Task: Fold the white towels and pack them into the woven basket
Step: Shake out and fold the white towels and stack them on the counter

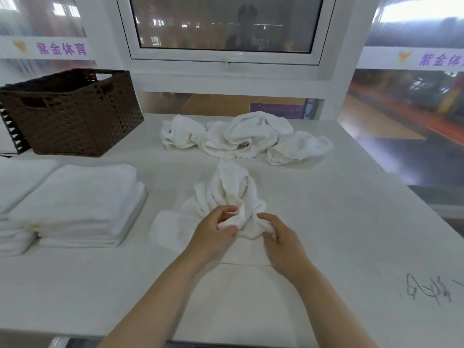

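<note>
My two hands meet close together near the middle of the white table (351,222), both gripping the same crumpled towel (231,194). My left hand (213,234) curls its fingers and thumb around a bunched edge of the cloth, and my right hand (281,241), just beside it at 3 o'clock, pinches another fold of the same edge. The rest of the towel rises in a rumpled heap away from me toward 12 o'clock, with one flat corner spread on the table at 9 o'clock from my left hand. Further toward 9 o'clock sits a stack of folded towels (82,204), with a second folded stack (17,187) touching it at the table's left edge. Beyond the towel I hold, at 12 o'clock, lies a pile of unfolded towels (246,136), three lumps side by side. Far out at 10 o'clock stands the dark brown woven basket (75,116) on the table; I cannot tell what is inside it. Behind everything is a window (226,23) with a white frame.
</note>
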`<control>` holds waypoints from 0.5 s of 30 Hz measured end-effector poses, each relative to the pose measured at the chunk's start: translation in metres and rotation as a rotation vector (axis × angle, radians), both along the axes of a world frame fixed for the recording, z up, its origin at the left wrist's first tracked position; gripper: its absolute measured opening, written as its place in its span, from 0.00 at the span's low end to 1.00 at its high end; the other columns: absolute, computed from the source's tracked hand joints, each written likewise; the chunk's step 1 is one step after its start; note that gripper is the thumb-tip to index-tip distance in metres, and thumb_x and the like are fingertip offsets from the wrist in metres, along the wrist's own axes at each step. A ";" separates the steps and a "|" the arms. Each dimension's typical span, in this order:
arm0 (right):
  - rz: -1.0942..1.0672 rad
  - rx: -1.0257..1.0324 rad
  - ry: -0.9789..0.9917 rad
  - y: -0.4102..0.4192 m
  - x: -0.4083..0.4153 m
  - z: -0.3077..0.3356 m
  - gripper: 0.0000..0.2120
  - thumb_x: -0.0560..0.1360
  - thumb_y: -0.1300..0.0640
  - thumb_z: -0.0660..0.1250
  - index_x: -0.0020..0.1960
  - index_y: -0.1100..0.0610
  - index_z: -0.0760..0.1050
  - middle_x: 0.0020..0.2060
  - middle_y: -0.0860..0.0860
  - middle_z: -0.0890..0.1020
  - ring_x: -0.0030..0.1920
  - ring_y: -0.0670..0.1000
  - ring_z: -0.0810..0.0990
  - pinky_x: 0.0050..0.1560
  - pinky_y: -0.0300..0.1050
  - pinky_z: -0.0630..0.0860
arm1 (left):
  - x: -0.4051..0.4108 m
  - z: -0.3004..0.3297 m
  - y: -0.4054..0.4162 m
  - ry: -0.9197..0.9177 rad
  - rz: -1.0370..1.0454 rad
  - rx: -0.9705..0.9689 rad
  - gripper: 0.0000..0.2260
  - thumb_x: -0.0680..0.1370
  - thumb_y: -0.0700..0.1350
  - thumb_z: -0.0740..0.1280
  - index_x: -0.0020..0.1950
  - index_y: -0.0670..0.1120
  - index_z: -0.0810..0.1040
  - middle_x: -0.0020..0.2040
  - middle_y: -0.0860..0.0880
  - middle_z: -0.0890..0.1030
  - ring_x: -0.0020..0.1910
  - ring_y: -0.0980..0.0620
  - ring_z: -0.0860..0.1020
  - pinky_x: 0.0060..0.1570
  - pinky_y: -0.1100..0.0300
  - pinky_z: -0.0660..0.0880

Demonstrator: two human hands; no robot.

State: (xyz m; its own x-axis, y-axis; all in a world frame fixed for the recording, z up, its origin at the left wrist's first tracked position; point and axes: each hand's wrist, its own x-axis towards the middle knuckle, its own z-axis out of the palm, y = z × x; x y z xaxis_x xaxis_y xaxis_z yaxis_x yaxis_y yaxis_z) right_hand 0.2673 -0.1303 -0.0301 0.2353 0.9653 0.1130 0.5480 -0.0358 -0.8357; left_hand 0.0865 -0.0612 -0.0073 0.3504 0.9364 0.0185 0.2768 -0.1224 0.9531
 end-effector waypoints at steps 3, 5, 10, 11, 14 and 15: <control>-0.116 0.076 0.118 -0.009 0.010 -0.004 0.19 0.77 0.65 0.59 0.56 0.45 0.78 0.45 0.42 0.83 0.46 0.41 0.81 0.46 0.42 0.77 | -0.024 0.004 0.001 0.015 0.086 0.088 0.09 0.76 0.46 0.68 0.54 0.58 0.78 0.50 0.60 0.81 0.46 0.63 0.79 0.43 0.67 0.75; -0.186 0.085 0.203 -0.015 0.017 -0.002 0.18 0.76 0.66 0.59 0.53 0.46 0.79 0.42 0.44 0.83 0.45 0.47 0.82 0.43 0.51 0.81 | -0.045 0.006 0.004 0.039 0.164 0.137 0.10 0.73 0.51 0.65 0.52 0.54 0.79 0.47 0.55 0.82 0.45 0.55 0.80 0.44 0.55 0.77; -0.451 0.174 0.268 -0.028 0.053 -0.001 0.14 0.76 0.66 0.60 0.54 0.51 0.76 0.42 0.49 0.82 0.45 0.55 0.82 0.37 0.57 0.82 | -0.095 0.007 0.013 0.048 0.345 0.171 0.12 0.70 0.50 0.62 0.51 0.50 0.78 0.44 0.52 0.82 0.41 0.50 0.80 0.41 0.51 0.77; -0.500 0.177 0.247 -0.031 0.064 -0.003 0.13 0.76 0.65 0.60 0.54 0.49 0.74 0.42 0.48 0.82 0.45 0.55 0.82 0.40 0.60 0.82 | -0.104 0.006 0.014 0.043 0.359 0.171 0.12 0.71 0.50 0.61 0.51 0.49 0.78 0.44 0.51 0.82 0.41 0.50 0.80 0.41 0.51 0.77; -0.675 0.142 0.343 -0.037 0.088 -0.003 0.13 0.73 0.63 0.58 0.51 0.46 0.71 0.44 0.50 0.80 0.46 0.59 0.81 0.41 0.62 0.81 | -0.124 0.004 0.017 0.016 0.431 0.172 0.13 0.72 0.47 0.61 0.53 0.46 0.78 0.46 0.47 0.81 0.42 0.50 0.79 0.40 0.53 0.76; -0.751 0.157 0.411 -0.039 0.095 -0.001 0.13 0.73 0.63 0.57 0.50 0.48 0.71 0.43 0.50 0.79 0.46 0.60 0.80 0.41 0.57 0.81 | -0.130 0.001 0.018 0.012 0.474 0.172 0.12 0.74 0.45 0.61 0.54 0.46 0.78 0.47 0.46 0.81 0.42 0.50 0.79 0.39 0.54 0.75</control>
State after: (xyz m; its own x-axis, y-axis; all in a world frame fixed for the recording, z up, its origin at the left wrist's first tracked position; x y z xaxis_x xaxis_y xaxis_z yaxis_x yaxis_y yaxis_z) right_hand 0.3623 -0.1692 -0.0313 0.8552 0.5183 -0.0018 0.0792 -0.1341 -0.9878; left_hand -0.0432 -0.0429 -0.0064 -0.1116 0.9763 0.1854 0.3513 -0.1358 0.9264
